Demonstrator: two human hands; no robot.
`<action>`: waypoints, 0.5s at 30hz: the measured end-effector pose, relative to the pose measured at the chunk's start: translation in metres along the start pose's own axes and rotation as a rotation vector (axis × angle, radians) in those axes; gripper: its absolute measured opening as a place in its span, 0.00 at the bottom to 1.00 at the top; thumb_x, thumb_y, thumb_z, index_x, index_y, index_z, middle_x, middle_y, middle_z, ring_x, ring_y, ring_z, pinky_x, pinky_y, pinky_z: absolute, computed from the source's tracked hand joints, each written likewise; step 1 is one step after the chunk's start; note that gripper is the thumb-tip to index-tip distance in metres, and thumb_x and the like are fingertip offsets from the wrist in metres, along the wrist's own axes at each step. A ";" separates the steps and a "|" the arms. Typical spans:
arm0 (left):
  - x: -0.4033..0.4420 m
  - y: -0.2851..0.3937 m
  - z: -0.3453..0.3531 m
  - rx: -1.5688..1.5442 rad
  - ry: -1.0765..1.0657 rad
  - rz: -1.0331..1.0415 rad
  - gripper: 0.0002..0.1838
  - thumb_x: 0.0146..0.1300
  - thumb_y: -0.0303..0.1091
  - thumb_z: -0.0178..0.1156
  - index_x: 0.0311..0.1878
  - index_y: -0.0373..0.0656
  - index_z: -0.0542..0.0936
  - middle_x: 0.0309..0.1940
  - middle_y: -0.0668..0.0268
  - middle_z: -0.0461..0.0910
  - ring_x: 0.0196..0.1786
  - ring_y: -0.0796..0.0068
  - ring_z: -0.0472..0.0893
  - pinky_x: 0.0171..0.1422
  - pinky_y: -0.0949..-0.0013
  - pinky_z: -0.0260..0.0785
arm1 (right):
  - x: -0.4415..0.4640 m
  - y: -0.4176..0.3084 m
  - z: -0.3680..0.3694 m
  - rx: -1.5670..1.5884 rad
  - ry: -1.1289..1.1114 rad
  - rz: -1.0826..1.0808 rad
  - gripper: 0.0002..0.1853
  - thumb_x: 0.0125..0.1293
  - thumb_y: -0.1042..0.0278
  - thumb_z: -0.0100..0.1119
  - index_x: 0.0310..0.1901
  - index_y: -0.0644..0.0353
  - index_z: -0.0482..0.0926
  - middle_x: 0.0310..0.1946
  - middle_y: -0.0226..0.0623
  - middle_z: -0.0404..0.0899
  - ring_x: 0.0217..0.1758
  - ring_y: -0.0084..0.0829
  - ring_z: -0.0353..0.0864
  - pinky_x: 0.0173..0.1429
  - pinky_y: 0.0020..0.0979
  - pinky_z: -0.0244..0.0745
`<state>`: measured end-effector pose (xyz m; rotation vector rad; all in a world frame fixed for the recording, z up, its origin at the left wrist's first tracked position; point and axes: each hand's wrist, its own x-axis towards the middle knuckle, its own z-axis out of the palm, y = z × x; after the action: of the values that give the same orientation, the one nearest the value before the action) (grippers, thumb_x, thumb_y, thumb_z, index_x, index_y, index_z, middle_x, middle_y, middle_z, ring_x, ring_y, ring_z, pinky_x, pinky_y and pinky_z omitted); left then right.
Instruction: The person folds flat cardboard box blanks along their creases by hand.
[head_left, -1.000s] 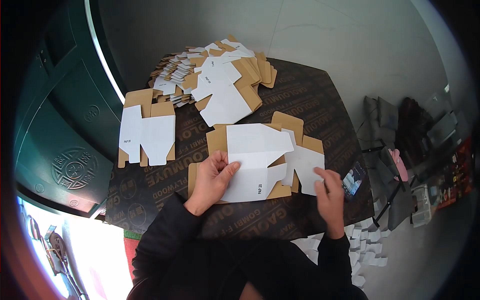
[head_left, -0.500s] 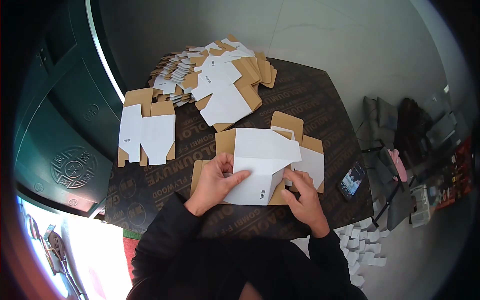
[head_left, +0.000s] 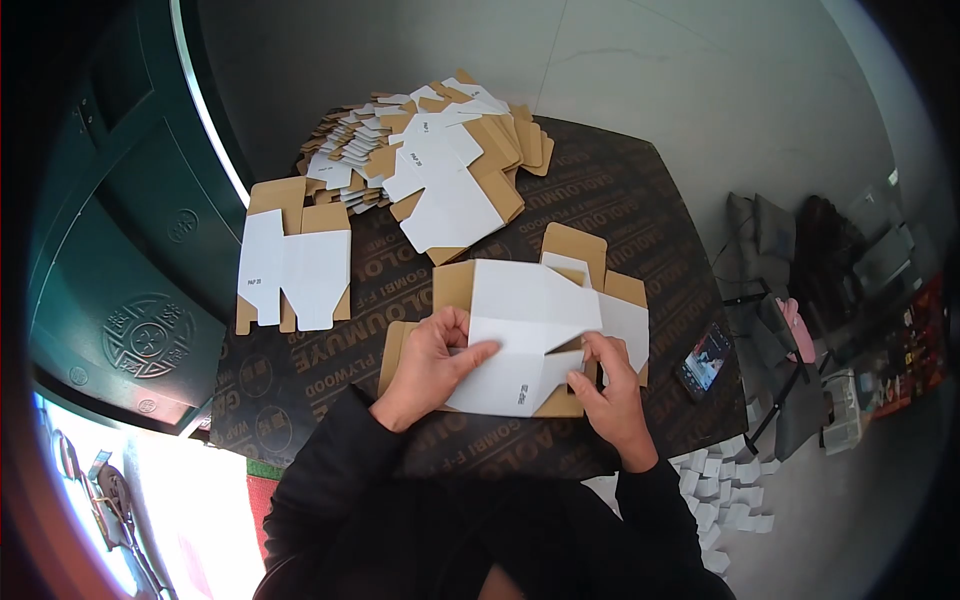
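Note:
A white and brown cardboard piece (head_left: 520, 320), printed with small dark text, lies in front of me at the table's near side. My left hand (head_left: 435, 365) grips its left edge, thumb on the white face. At its right side my right hand (head_left: 612, 390) pinches a flap beside a notch between thumb and fingers. Beneath and to the right is another cardboard piece (head_left: 625, 325), partly covered. Some brown cardboard also shows under my left hand.
A heap of flat cardboard pieces (head_left: 440, 170) covers the table's back. Another flat piece (head_left: 318, 270) lies at the left. A phone (head_left: 706, 360) rests near the right edge of the dark table (head_left: 640, 200). Many white pieces (head_left: 730, 490) are on the floor; a green door (head_left: 150, 290) stands left.
My right hand has come in from the right and closed on the flap. The held cardboard has shifted slightly right and toward me, with my left hand still on it.

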<state>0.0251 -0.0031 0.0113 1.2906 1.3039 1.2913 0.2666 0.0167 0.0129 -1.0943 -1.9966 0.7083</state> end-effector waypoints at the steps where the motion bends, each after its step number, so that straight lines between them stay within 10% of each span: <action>1: 0.000 -0.005 0.000 0.037 -0.024 0.038 0.09 0.60 0.26 0.65 0.36 0.39 0.73 0.23 0.72 0.71 0.22 0.86 0.67 0.27 0.85 0.63 | 0.000 0.002 0.000 -0.017 -0.005 0.016 0.20 0.58 0.75 0.58 0.54 0.64 0.73 0.43 0.38 0.72 0.46 0.34 0.67 0.51 0.30 0.64; 15: -0.002 -0.003 0.000 0.023 -0.027 0.063 0.07 0.60 0.26 0.64 0.33 0.41 0.73 0.23 0.72 0.68 0.28 0.80 0.65 0.38 0.78 0.62 | 0.004 -0.001 0.001 0.140 -0.037 0.099 0.13 0.62 0.75 0.56 0.48 0.68 0.75 0.35 0.36 0.74 0.37 0.27 0.69 0.45 0.26 0.66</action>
<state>0.0253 -0.0047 0.0079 1.3702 1.2711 1.3014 0.2634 0.0197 0.0143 -1.1092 -1.9024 0.9126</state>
